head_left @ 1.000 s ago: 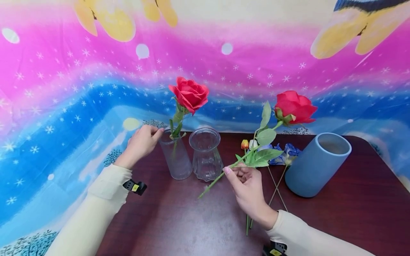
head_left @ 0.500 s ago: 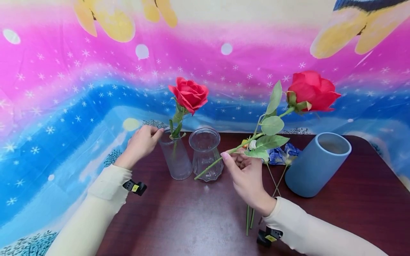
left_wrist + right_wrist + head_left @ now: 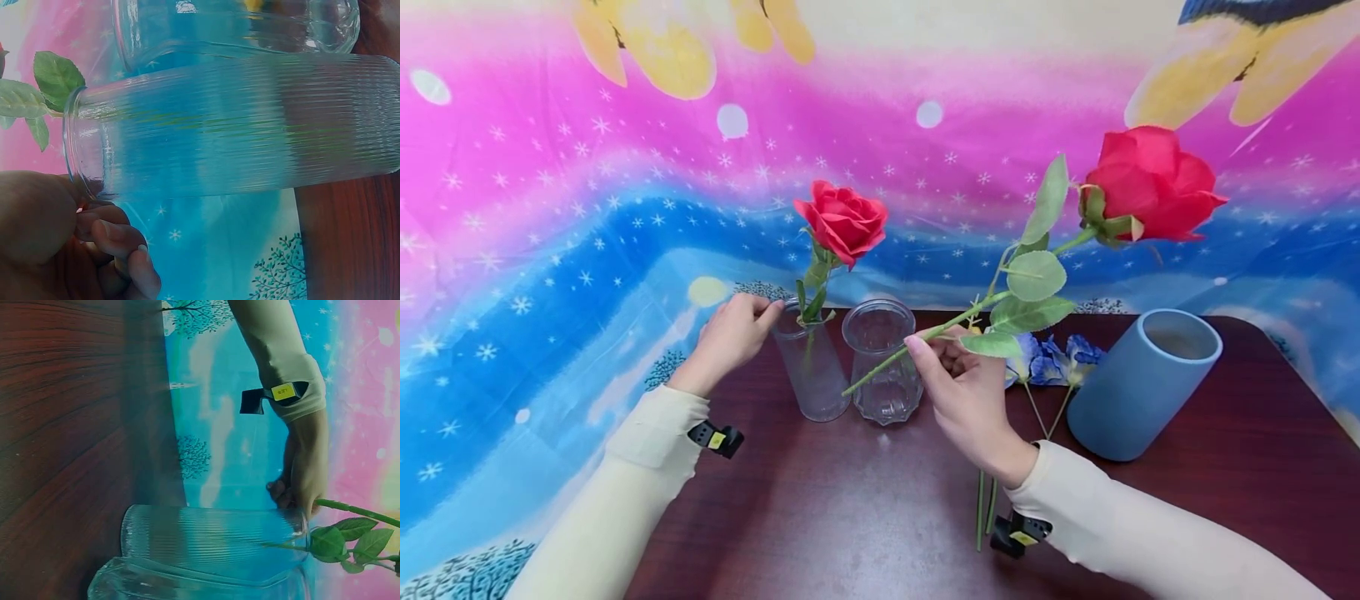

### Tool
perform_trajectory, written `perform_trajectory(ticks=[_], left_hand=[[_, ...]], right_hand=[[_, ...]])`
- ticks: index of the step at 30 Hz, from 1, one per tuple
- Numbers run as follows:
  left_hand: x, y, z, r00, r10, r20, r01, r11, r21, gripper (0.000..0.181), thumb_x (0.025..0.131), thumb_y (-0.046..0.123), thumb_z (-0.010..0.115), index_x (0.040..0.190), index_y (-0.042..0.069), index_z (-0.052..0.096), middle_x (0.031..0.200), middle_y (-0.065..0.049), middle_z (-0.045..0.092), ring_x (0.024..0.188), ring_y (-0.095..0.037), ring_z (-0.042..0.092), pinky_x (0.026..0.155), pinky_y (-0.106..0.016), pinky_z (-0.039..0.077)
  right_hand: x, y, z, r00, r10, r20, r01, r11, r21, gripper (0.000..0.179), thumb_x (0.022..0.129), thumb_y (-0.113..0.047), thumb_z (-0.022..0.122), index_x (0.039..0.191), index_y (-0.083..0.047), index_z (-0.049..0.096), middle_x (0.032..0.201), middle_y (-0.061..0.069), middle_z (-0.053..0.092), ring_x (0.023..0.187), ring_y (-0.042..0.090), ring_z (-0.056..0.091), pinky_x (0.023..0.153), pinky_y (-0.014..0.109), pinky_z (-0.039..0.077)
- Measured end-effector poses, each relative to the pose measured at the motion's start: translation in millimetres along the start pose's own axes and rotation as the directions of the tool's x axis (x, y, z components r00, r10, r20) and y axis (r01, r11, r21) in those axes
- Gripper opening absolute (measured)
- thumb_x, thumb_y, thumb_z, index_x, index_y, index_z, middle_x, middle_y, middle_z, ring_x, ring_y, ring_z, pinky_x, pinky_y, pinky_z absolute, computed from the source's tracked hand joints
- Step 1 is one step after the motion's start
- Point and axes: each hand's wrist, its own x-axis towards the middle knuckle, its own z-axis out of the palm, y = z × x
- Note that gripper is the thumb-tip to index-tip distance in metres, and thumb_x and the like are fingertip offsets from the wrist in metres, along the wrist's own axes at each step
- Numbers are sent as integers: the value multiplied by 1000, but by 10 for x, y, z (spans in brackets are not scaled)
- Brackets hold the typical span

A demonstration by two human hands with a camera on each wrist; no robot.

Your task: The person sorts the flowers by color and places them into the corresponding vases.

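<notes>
My left hand (image 3: pixel 730 333) pinches the rim of a tall ribbed glass vase (image 3: pixel 820 387) between thumb and fingers. A red rose (image 3: pixel 846 221) stands in that vase, its stem showing through the ribs in the left wrist view. My right hand (image 3: pixel 973 408) pinches the stem of a second red rose (image 3: pixel 1153 187) above the table. This rose slants, bloom up to the right; its cut end points down left and overlaps the two glass vases in the head view. Beside the ribbed vase stands a clear flared glass vase (image 3: pixel 891 404) with no flower in it.
A blue cylindrical vase (image 3: pixel 1131 404) stands at the right. Blue flowers (image 3: pixel 1060 362) lie left of it, their stems partly hidden behind my right hand. Green stems (image 3: pixel 980 508) reach toward the front of the dark table (image 3: pixel 820 525). A printed cloth hangs behind.
My right hand has risen slightly and moved left with its rose, whose bloom has shifted up and right. My left hand has kept its place on the ribbed vase's rim.
</notes>
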Motion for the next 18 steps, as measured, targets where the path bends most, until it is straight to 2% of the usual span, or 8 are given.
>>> perform_trajectory(ticks=[8,18], left_hand=[[5,-7,4,1000,8,1,-8,1000,2,50,108,40,44,64,16,40,56,2,36,53,-18,39,51,-31,31],[-7,1,-7,1000,9,2,-9,1000,-5,51,108,41,43,63,16,40,56,3,35,52,-17,38,49,-30,30]], right_hand=[[106,-77,134,999,-36,-6,36,999,23,8,89,6,66,95,10,69,71,-15,62,57,1,47,53,20,38],[249,-170,327,996,-57,69,56,998,18,9,92,2,66,98,7,71,65,-9,52,57,7,43,53,23,35]])
